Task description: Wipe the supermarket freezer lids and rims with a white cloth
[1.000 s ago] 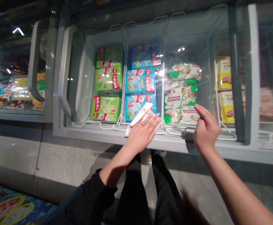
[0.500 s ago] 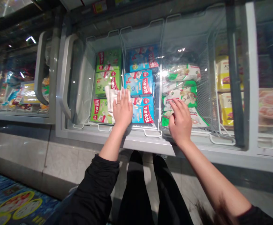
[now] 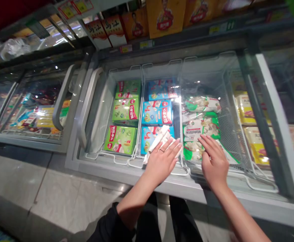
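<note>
My left hand (image 3: 162, 162) holds a crumpled white cloth (image 3: 162, 135) under its outstretched fingers, pressed to the clear glass lid (image 3: 207, 75) of a chest freezer. Through the glass beneath it shows a blue box (image 3: 146, 136), partly covered by the cloth. To the right, my right hand (image 3: 215, 163) has its fingers extended and rests on or just over the lid with nothing in it. Below that hand lie green-and-white bags of frozen food (image 3: 193, 131). Green boxes (image 3: 120, 138) are stacked in the compartment left of the cloth.
A grey handle (image 3: 87, 111) rises from the lid's left side. Another freezer with a curved handle (image 3: 62, 101) stands at left. Yellow-and-white packages (image 3: 257, 143) lie at right. Boxes (image 3: 165, 16) line the shelf behind. A tiled floor (image 3: 61, 188) lies in front.
My left hand has slid the cloth rightward, from over the green boxes to the blue ones, closer to my right hand. The view has tipped up, bringing in the shelf behind.
</note>
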`<state>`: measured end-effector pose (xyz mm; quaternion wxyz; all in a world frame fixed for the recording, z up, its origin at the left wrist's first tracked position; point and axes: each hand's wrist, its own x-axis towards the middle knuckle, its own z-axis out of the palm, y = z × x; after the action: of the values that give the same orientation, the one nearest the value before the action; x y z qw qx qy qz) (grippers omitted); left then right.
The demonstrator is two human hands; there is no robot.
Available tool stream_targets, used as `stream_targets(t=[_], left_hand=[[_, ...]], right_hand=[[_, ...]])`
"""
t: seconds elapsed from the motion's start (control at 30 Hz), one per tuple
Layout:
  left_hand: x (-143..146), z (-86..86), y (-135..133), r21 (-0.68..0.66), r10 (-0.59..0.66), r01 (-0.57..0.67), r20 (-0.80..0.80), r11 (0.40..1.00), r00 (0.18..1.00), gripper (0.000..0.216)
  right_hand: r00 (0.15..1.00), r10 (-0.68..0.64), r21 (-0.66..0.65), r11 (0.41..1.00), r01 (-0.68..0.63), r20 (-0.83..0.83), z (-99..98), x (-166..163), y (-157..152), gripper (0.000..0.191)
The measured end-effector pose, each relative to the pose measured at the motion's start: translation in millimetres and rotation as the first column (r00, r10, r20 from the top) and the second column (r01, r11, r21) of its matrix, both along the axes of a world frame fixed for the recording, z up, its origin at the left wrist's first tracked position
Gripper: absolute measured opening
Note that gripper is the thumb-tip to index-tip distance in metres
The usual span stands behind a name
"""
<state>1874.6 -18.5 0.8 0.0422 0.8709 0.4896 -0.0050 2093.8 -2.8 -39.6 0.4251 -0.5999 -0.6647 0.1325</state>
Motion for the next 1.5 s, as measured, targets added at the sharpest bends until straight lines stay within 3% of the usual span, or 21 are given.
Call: stream_targets(t=[0.13, 0.27, 0.37, 0.47, 0.57, 0.63, 0.7, 0.77, 0.83, 0.9, 0.97, 1.07, 1.13, 1.2, 1.27, 1.37, 1.5], left_hand=[[-65, -2.3, -12, -0.018, 0.188, -0.188, -0.016, 0.982, 0.982, 0.06], [-140, -3.1, -22, -0.043, 0.464, -0.467, -0.052, 0.883, 0.884, 0.06], [-190, 1.2, -2, -0.033, 0.658, -0.66, -0.057, 0.75, 0.751, 0.06], [-216, 7.9, 42, -0.037, 0.719, -0.719, -0.017, 0.694, 0.694, 0.059], [-204, 11.0, 86, -0.04, 0.674, -0.673, 0.036, 0.739, 0.738, 0.058], [-179, 8.8, 97, -0.051, 0.563, -0.561, 0.059, 0.826, 0.824, 0.057], [-151, 4.3, 89, -0.052, 0.373, -0.369, 0.081, 0.928, 0.924, 0.057], [-132, 0.6, 68, -0.044, 0.118, -0.114, 0.098, 0.993, 0.988, 0.057], [-133, -0.5, 42, -0.04, -0.114, 0.119, 0.1, 0.992, 0.988, 0.056], [-155, 0.6, 24, -0.044, -0.225, 0.229, 0.085, 0.972, 0.971, 0.056], [-192, 2.0, 16, -0.056, -0.191, 0.194, 0.06, 0.979, 0.98, 0.055], [-250, 1.6, 27, -0.064, 0.016, -0.015, 0.027, 0.998, 1.0, 0.055], [-272, -0.4, 43, -0.055, 0.156, -0.154, 0.021, 0.987, 0.988, 0.056], [-276, -2.8, 64, -0.035, 0.275, -0.274, 0.032, 0.961, 0.961, 0.057], [-264, -4.4, 87, -0.016, 0.377, -0.377, 0.059, 0.926, 0.924, 0.057], [-222, -4.3, 116, -0.012, 0.462, -0.464, 0.11, 0.886, 0.88, 0.058], [-149, -1.5, 129, -0.04, 0.367, -0.366, 0.168, 0.93, 0.915, 0.058]], right_hand=[[0.993, -0.114, -0.013, 0.993, 0.114, -0.013, 2.6, -21, 1, 0.048], [0.987, -0.152, -0.072, 0.985, 0.156, 0.055, -0.1, -56, 8, 0.049], [0.975, -0.173, -0.112, 0.975, 0.189, 0.137, -1.1, -90, 23, 0.052], [0.967, -0.125, -0.157, 0.974, 0.161, 0.22, 1.8, -129, 43, 0.056], [0.95, -0.079, -0.201, 0.969, 0.144, 0.302, 6.8, -161, 61, 0.06], [0.937, -0.087, -0.213, 0.963, 0.167, 0.339, 9.3, -173, 68, 0.062], [0.931, -0.098, -0.212, 0.96, 0.182, 0.352, 9.9, -176, 69, 0.062], [0.934, -0.096, -0.207, 0.962, 0.175, 0.344, 8.9, -173, 68, 0.063], [0.937, -0.094, -0.198, 0.966, 0.168, 0.337, 7.1, -168, 66, 0.065], [0.936, -0.1, -0.187, 0.967, 0.171, 0.338, 5.0, -166, 65, 0.068], [0.936, -0.109, -0.178, 0.968, 0.177, 0.335, 3.2, -165, 65, 0.069], [0.939, -0.123, -0.177, 0.966, 0.188, 0.322, 1.8, -167, 66, 0.068], [0.94, -0.13, -0.182, 0.964, 0.195, 0.317, 2.2, -169, 66, 0.067], [0.94, -0.138, -0.186, 0.961, 0.203, 0.311, 3.7, -170, 66, 0.066], [0.943, -0.145, -0.192, 0.959, 0.208, 0.301, 5.7, -171, 66, 0.065], [0.955, -0.141, -0.215, 0.956, 0.2, 0.263, 7.5, -172, 66, 0.065], [0.979, -0.197, -0.199, 0.959, 0.203, 0.048, 8.4, -171, 67, 0.063]])
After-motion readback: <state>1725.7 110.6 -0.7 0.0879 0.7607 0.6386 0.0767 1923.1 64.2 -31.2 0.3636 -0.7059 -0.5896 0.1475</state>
